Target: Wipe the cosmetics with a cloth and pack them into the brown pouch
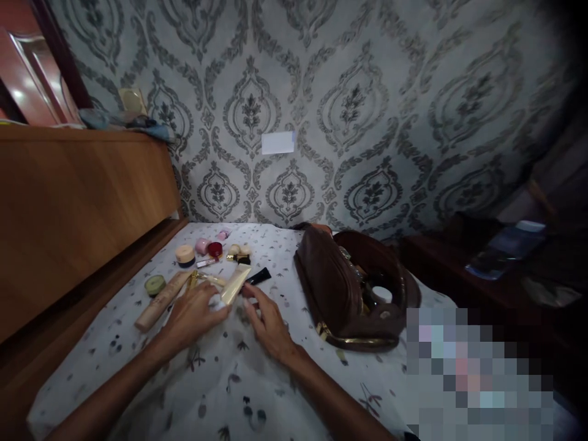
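Observation:
Several cosmetics lie on the patterned white sheet. My left hand is beside a pale gold tube, its fingers partly bent near a gold item; whether it grips anything is unclear. Just right of the tube is my right hand, fingers apart, fingertips close to a black tube. A long beige tube and a green round container lie left of my left hand. Farther back are a beige jar, a pink jar and a red jar.
An open brown bag stands on the sheet to the right, with a white round lid inside. A wooden cabinet borders the left side. The patterned wall rises behind. A clear bottle lies at the far right.

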